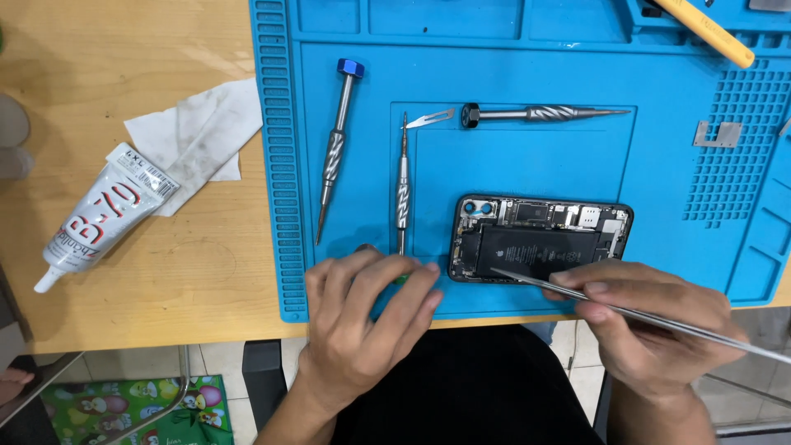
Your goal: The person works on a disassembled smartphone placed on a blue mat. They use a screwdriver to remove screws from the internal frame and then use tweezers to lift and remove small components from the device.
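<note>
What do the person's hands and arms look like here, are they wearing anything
Both the left hand and the right hand are bare: no gloves, rings or watch in view. The forearms show no sleeves as far as the frame reaches. Fingernails are short and unpainted.

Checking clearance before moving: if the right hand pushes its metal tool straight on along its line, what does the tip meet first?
The right hand aims its tweezers up-left; the tip already seems over the opened phone's black battery, probably met first.
</note>
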